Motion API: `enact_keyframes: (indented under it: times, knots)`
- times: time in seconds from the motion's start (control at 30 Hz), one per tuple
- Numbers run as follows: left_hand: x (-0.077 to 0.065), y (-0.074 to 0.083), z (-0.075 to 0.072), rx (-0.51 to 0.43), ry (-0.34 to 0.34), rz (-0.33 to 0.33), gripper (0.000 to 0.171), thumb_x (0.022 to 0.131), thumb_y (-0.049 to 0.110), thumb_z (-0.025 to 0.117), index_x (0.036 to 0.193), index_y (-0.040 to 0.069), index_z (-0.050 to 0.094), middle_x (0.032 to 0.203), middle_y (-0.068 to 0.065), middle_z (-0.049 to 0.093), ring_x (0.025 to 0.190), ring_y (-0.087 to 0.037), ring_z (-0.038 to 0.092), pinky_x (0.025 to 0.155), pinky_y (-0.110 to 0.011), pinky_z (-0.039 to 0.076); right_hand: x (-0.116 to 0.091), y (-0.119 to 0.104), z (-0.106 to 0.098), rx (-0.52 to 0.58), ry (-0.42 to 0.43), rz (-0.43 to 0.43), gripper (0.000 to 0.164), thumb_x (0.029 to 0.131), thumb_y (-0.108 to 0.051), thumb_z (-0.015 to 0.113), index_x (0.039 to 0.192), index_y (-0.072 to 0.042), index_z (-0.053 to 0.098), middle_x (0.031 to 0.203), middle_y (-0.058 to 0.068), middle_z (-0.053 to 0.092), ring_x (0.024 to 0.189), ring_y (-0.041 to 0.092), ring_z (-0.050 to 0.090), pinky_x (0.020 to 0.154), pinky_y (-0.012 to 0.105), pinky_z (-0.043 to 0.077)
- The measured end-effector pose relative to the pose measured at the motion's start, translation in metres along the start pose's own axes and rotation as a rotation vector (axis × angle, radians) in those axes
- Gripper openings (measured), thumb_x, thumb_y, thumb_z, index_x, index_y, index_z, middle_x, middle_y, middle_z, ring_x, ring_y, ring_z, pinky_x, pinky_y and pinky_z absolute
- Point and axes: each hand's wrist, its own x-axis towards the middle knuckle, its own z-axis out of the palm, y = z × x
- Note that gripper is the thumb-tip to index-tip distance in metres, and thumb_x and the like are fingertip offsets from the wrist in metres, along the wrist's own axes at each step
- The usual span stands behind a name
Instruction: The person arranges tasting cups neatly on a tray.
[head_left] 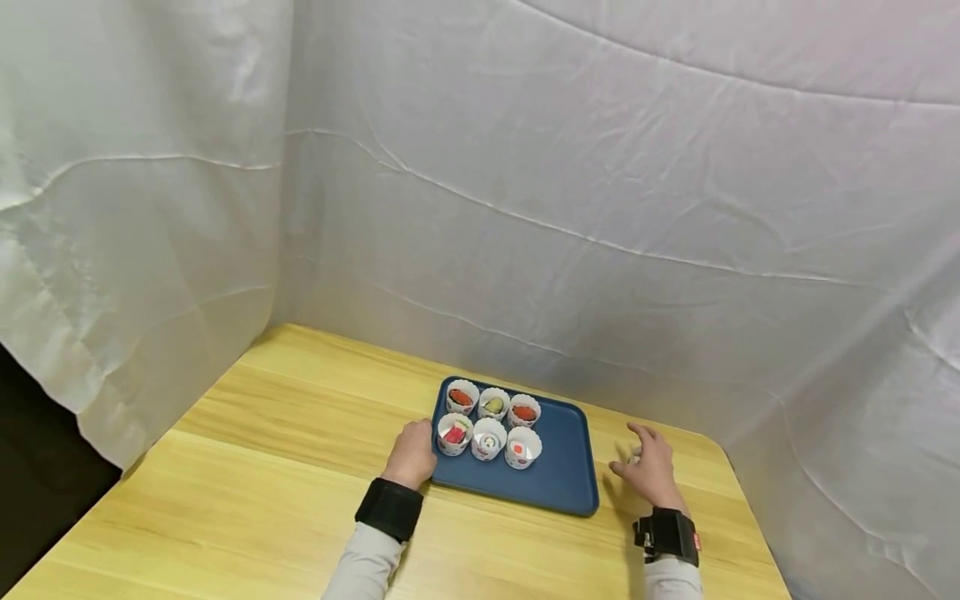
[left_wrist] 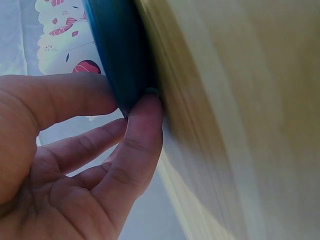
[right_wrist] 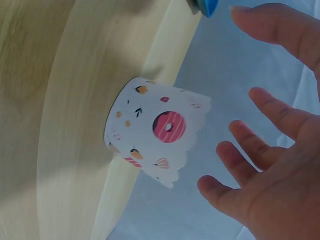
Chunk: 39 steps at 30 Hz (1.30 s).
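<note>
My left hand point(head_left: 412, 454) pinches the left rim of a dark blue tray point(head_left: 558, 458). In the left wrist view its thumb is at the rim's upper side and a finger reaches underneath. Several white paper cups with scalloped rims, among them a front cup point(head_left: 522, 447), stand in two rows on the tray's left part, each with a small sushi-like piece inside. Beyond the tray's right edge, my right hand point(head_left: 651, 467) hovers with fingers spread. Close to its fingertips in the right wrist view stands another paper cup point(right_wrist: 155, 130), printed with donuts and fruit; the hand mostly hides it from the head view.
The wooden table point(head_left: 285, 483) carries the tray near its back edge. Pale fabric point(head_left: 562, 192) hangs closely behind the table and along its sides. At the left, below the curtain, lies a dark area.
</note>
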Motion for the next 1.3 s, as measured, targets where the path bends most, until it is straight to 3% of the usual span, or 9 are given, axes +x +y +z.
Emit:
enact_keyframes:
  times: [0.23,0.63,0.8,1.0,1.3]
  knots:
    - [-0.001,0.002,-0.002,0.005,0.005,0.006,0.027,0.082,-0.014,0.068,0.108,-0.013,0.064,0.097,-0.024,0.067,0.088,-0.032,0.066,0.084,-0.048,0.058,0.004,0.009,0.001,-0.033,-0.023,0.058,0.085,0.08,-0.007,0.081,0.149,0.01,0.035,0.153,0.041,0.023,0.139,0.063,0.017,0.111,0.072,0.025]
    - [-0.001,0.001,0.001,0.002,0.027,0.014,0.025,0.08,-0.015,0.069,0.105,-0.013,0.064,0.094,-0.022,0.068,0.083,-0.029,0.066,0.082,-0.046,0.058,0.006,0.024,0.007,-0.043,-0.033,0.057,0.089,0.077,-0.006,0.081,0.149,0.014,0.032,0.151,0.043,0.026,0.136,0.065,0.021,0.112,0.072,0.025]
    - [0.001,0.0,0.001,-0.002,0.005,0.001,0.028,0.081,-0.014,0.069,0.109,-0.013,0.064,0.098,-0.023,0.068,0.088,-0.031,0.066,0.085,-0.047,0.057,0.006,0.024,0.008,-0.017,-0.031,0.105,0.086,0.078,-0.002,0.077,0.149,0.014,0.032,0.147,0.043,0.028,0.133,0.062,0.026,0.108,0.07,0.033]
    - [0.001,0.001,0.001,0.006,0.008,0.001,0.027,0.081,-0.014,0.069,0.108,-0.013,0.064,0.097,-0.023,0.068,0.088,-0.032,0.066,0.084,-0.047,0.057,0.003,0.027,0.009,0.021,-0.021,0.152,0.073,0.081,0.004,0.071,0.145,0.014,0.037,0.142,0.042,0.032,0.124,0.055,0.041,0.1,0.065,0.044]
    - [0.0,0.0,0.002,0.006,0.009,-0.006,0.028,0.081,-0.014,0.07,0.108,-0.013,0.064,0.098,-0.024,0.068,0.089,-0.032,0.067,0.085,-0.048,0.057,0.003,0.026,0.01,0.048,-0.015,0.156,0.062,0.081,0.005,0.071,0.137,0.012,0.045,0.134,0.04,0.041,0.111,0.047,0.05,0.091,0.056,0.05]
